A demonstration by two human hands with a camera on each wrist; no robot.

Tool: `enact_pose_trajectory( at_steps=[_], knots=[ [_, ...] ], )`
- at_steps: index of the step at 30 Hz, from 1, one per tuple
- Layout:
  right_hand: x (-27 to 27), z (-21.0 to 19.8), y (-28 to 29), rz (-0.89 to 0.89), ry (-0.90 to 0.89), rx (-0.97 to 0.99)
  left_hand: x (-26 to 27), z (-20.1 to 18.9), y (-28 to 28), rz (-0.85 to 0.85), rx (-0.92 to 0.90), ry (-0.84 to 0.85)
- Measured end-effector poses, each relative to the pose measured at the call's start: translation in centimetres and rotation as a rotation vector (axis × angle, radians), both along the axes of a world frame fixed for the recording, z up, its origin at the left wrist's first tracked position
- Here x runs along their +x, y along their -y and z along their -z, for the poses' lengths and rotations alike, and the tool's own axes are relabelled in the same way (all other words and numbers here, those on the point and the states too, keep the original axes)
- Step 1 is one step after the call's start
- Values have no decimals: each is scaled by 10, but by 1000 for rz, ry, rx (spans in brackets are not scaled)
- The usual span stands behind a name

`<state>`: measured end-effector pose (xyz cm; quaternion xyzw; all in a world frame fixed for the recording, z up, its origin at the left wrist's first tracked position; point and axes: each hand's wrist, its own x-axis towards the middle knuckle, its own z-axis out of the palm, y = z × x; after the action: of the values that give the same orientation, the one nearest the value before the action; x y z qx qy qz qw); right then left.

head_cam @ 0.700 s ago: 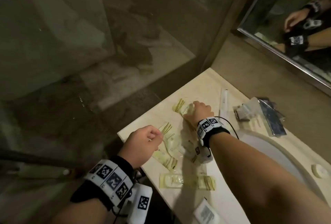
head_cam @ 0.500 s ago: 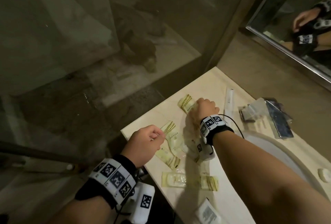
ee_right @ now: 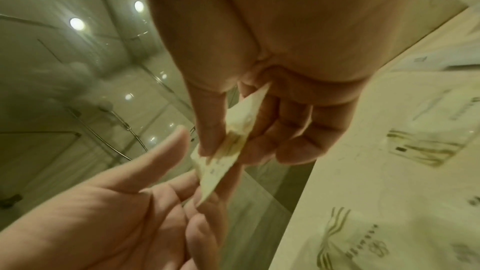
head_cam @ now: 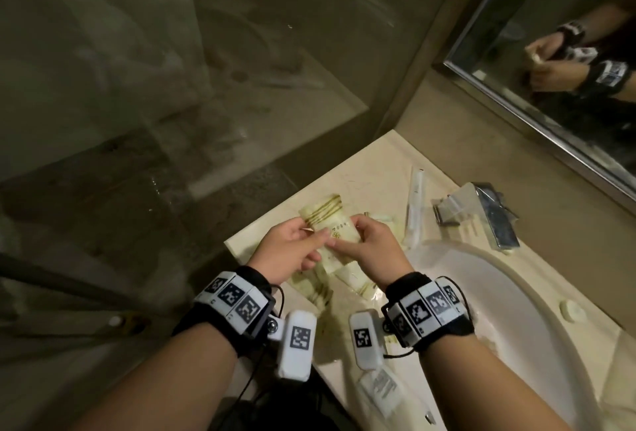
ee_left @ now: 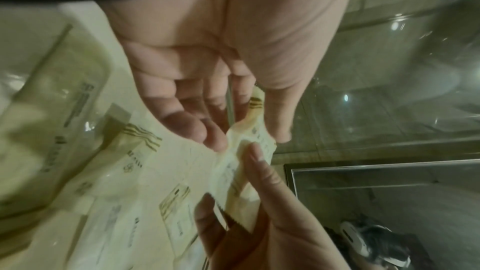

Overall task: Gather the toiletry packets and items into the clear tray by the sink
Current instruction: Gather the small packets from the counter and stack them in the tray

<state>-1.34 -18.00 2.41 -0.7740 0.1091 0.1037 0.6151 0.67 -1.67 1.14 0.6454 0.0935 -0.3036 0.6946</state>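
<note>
Both hands, the left hand [head_cam: 288,251] and the right hand [head_cam: 369,248], pinch a stack of packets [head_cam: 331,231] above the worktop [head_cam: 375,169], its striped end pointing away from the grip, more packets [head_cam: 318,287] lying under it, the tray [head_cam: 478,213] and sink [head_cam: 516,310] to the right.

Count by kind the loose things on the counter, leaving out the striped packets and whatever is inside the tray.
Long white wrapped stick: 1
Clear tray: 1
White printed sachet: 1
Small round piece: 1
Total: 4
</note>
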Motion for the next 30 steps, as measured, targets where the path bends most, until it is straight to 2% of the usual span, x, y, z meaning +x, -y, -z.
enact_pose_trajectory(
  at_steps=[6,9,13,19,24,30],
  knots=[
    [-12,4,0,46,-59,43,-14,12,-6,-87,-29,-29],
    [-9,25,10,123,-98,-187,-17,16,-19,-193,26,-28],
    [-4,51,7,-55,-167,-639,-22,20,-41,-334,53,-47],
    [14,81,-19,-147,-200,-827,-32,16,-63,-406,99,-43],
    [25,85,-33,-192,-180,-1103,-39,14,-81,-413,135,-26],
    [34,87,-35,-142,-210,-1059,-42,11,-93,-444,148,-25]
  ],
)
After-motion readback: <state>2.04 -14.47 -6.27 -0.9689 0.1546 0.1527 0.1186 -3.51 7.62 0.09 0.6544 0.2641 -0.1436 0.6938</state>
